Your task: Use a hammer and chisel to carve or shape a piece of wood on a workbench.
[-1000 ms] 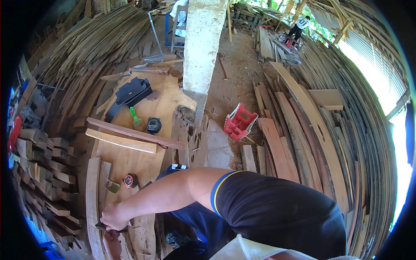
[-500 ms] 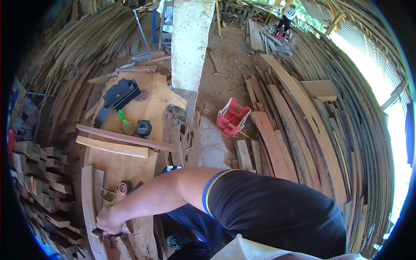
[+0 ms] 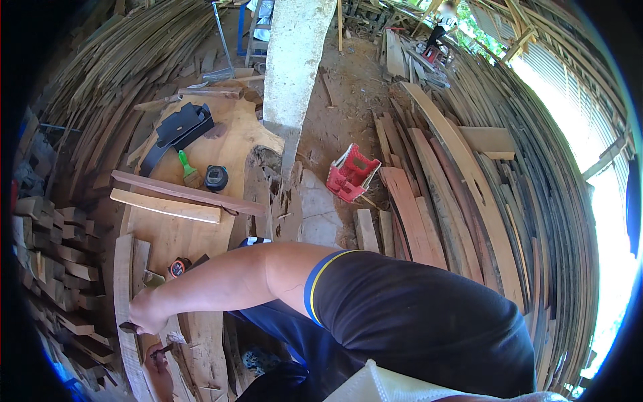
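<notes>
My right hand (image 3: 149,313), reaching across from the right, is closed around a dark tool piece (image 3: 128,327) above a long pale board (image 3: 124,285). My left hand (image 3: 159,376) shows only partly and in shadow at the lower edge. It appears closed on a short dark handle (image 3: 163,349), close to the right hand. Whether both dark parts belong to one tool, I cannot tell. An orange-and-black tape measure (image 3: 179,266) lies just beyond my right hand on the broad wooden slab (image 3: 167,234).
Two wooden strips (image 3: 187,193) cross the slab, with a dark tape measure (image 3: 216,177), a green-handled brush (image 3: 189,171) and a black case (image 3: 184,126) beyond. A broken red crate (image 3: 353,173) stands right of the concrete post (image 3: 295,67). Stacked timber (image 3: 67,268) lines the left. Another person (image 3: 443,27) is far off.
My right hand has moved forward and slightly left, away from the left hand, so more of the left hand's dark handle shows. The whole view has shifted slightly too.
</notes>
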{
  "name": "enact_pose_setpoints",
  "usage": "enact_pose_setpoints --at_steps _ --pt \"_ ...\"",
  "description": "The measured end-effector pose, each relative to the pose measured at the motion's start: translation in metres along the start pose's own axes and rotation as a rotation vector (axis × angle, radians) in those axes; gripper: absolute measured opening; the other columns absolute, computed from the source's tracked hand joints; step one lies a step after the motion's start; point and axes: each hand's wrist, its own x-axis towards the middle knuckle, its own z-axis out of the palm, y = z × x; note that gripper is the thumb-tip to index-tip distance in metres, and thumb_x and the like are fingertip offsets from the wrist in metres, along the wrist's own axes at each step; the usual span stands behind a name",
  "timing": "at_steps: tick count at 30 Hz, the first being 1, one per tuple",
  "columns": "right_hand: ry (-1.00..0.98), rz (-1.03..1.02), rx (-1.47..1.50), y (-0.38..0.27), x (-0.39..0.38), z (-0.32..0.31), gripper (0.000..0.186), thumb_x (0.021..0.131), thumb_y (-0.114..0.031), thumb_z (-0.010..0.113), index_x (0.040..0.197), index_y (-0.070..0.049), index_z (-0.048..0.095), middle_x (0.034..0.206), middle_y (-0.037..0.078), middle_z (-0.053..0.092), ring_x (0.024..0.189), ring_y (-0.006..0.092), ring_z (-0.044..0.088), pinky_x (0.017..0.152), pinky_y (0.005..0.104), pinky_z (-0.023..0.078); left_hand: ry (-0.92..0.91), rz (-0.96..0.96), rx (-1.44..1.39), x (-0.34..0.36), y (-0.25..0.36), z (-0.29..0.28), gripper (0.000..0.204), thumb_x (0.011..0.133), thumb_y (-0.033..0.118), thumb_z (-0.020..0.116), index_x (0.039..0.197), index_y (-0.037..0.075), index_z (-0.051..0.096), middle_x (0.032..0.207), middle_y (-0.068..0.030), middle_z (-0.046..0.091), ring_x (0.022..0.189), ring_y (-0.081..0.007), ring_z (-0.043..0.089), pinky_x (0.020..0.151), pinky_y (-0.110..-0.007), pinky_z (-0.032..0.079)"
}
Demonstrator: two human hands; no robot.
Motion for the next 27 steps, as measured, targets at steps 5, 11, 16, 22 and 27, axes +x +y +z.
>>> enact_pose_setpoints --at_steps 5,11,16,22,27 --pt "-0.041 0.05 -0.017 0.001 -0.001 -0.002 0.046 0.092 -0.042 0.05 0.098 -0.001 0.071 0.099 0.021 0.069 0.097 0.0365 0.065 0.086 0.0462 0.051 -0.025 -0.098 -0.087 0.001 0.006 0.004 0.016 0.102 0.014 0.045 0.11 0.011 0.058 0.1 0.0001 0.059 0.088 -0.0108 0.055 0.073 -0.027 0.043" --pt "-0.068 0.0 -0.082 -0.003 -0.005 -0.002 0.044 0.093 -0.039 0.049 0.1 0.001 0.068 0.096 0.02 0.069 0.094 0.0366 0.066 0.083 0.0454 0.054 0.073 -0.083 -0.088 -0.006 0.002 0.006 0.019 0.1 0.008 0.046 0.114 0.007 0.059 0.098 -0.0046 0.065 0.086 -0.013 0.061 0.069 -0.027 0.05" --pt "-0.082 0.049 -0.069 0.001 -0.017 -0.009 0.045 0.093 -0.04 0.05 0.102 0.0 0.068 0.098 0.021 0.069 0.094 0.0358 0.066 0.083 0.0468 0.053 0.101 -0.05 -0.13 -0.001 0.002 0.012 0.017 0.101 0.011 0.047 0.112 0.007 0.059 0.095 -0.0026 0.064 0.081 -0.0116 0.058 0.067 -0.027 0.049" --pt "-0.115 0.045 -0.034 -0.011 -0.008 0.002 0.04 0.091 -0.04 0.052 0.09 -0.005 0.073 0.089 0.018 0.07 0.09 0.0338 0.068 0.08 0.047 0.053 0.056 -0.045 -0.236 -0.008 -0.087 0.007 0.017 0.101 0.011 0.047 0.114 0.007 0.057 0.099 -0.0001 0.059 0.078 -0.0093 0.053 0.067 -0.025 0.046" --pt "-0.123 -0.069 -0.029 0.03 -0.015 -0.003 0.036 0.094 -0.035 0.051 0.104 -0.007 0.07 0.097 0.012 0.07 0.091 0.0294 0.066 0.083 0.0424 0.053 0.237 0.015 0.003 0.034 -0.035 0.033 0.018 0.096 0.016 0.056 0.105 0.003 0.065 0.088 -0.0068 0.067 0.079 -0.0163 0.061 0.074 -0.033 0.05"
